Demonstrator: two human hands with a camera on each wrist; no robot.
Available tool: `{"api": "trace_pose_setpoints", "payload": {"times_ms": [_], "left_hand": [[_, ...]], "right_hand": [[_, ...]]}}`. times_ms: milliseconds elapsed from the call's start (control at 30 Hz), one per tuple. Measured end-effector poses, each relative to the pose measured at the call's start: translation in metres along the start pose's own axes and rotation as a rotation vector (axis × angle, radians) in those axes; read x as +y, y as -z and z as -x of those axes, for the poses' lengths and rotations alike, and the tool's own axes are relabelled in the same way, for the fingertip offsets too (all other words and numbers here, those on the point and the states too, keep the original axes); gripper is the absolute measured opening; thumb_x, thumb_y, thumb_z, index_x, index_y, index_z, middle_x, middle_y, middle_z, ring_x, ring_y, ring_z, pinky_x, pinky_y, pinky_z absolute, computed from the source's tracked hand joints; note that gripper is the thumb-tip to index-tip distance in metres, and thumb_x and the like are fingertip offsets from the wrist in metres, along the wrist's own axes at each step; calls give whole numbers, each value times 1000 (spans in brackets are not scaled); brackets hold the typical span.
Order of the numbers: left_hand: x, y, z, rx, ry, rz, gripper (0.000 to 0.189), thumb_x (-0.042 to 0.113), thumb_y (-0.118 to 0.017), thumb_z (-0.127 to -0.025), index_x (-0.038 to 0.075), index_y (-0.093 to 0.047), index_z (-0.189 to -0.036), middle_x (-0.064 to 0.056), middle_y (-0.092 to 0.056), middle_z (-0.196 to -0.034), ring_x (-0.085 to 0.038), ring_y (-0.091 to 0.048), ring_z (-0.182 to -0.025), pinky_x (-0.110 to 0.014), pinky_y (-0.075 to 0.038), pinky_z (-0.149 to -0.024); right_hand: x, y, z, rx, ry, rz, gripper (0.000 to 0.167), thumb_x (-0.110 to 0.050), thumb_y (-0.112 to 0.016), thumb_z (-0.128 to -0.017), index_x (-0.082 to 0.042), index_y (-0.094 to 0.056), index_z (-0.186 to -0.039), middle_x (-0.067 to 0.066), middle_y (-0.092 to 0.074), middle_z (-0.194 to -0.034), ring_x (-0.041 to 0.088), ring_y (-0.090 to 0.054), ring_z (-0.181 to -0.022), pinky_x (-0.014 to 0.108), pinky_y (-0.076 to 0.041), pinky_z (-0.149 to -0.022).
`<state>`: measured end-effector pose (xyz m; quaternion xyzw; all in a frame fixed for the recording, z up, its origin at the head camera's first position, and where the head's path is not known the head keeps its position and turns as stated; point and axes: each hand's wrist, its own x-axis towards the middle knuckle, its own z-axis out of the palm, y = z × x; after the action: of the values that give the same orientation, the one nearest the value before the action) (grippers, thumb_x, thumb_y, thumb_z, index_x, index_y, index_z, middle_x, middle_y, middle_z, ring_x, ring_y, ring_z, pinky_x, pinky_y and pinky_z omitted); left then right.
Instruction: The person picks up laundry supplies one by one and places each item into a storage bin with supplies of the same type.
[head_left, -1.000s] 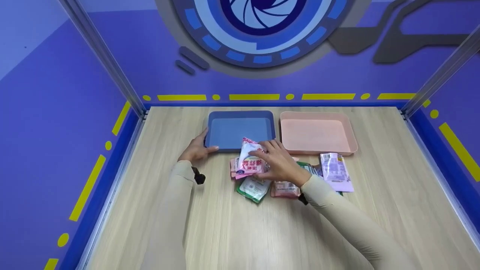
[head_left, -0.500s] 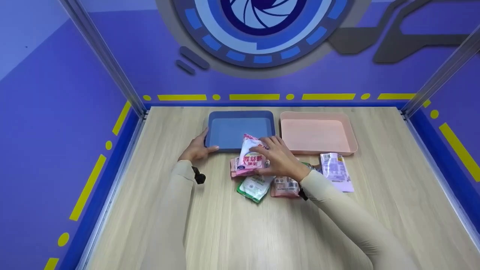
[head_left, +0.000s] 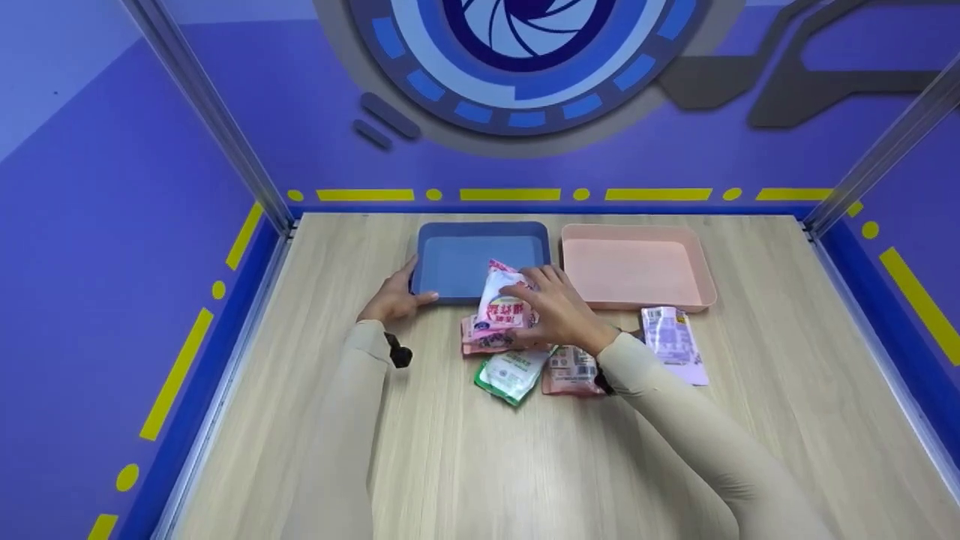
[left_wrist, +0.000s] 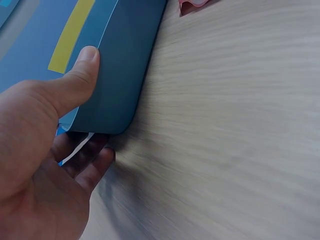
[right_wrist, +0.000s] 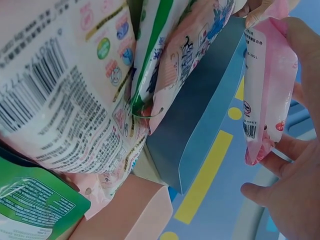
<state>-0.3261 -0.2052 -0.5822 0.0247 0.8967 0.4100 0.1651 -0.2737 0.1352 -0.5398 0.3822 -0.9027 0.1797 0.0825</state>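
My left hand [head_left: 394, 300] grips the near left corner of the blue tray [head_left: 480, 270]. In the left wrist view the thumb [left_wrist: 82, 75] lies against the tray's wall [left_wrist: 115, 75], and the fingers reach round the corner. My right hand [head_left: 562, 309] holds a pink and white pouch [head_left: 501, 304] between thumb and fingers, overlapping the tray's front rim. Below it in the head view lie a flat pink pouch [head_left: 476, 343] and a green and white pouch [head_left: 512, 375]. The right wrist view shows the held pouch [right_wrist: 262, 90] edge-on, raised off the other pouches.
A pink tray [head_left: 630, 266] stands just right of the blue one. Another pink pouch [head_left: 570, 371] lies partly under the right forearm. A purple pouch [head_left: 670, 337] rests against the pink tray's front right. A patterned wall [head_left: 420, 165] rises behind the table.
My right hand has moved slightly forward with the pink and white pouch, showing more of the flat pink pouch beneath. The left hand and both trays have stayed put.
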Motion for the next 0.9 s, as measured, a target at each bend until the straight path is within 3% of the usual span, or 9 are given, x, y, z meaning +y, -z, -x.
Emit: {"api": "trace_pose_setpoints", "payload": {"times_ms": [200,467,900], "left_hand": [[0,0,0,-3,4,12,99,33,-73,-97,21,-5,-167,-13,-12,-171,-33,-12,-157,-48,-16,-126],[0,1,-1,-12,-10,-42,100,36,-72,-97,18,-4,-167,-15,-11,-171,-35,-12,-157,-48,-16,-126],[1,0,0,-10,10,34,98,33,-72,-97,20,-5,-167,-12,-10,-172,-32,-9,-157,-47,-13,-127]], "right_hand": [[3,1,-3,-4,0,36,73,-47,-90,-75,-24,-64,-139,18,-52,-145,37,-47,-128,59,-35,-111],[8,3,-8,5,7,38,71,-47,-88,-75,-23,-65,-137,19,-53,-144,38,-47,-129,61,-35,-111],[15,7,-17,-9,-7,45,69,-48,-85,-78,-22,-65,-138,18,-53,-145,38,-46,-132,62,-31,-114]]}}
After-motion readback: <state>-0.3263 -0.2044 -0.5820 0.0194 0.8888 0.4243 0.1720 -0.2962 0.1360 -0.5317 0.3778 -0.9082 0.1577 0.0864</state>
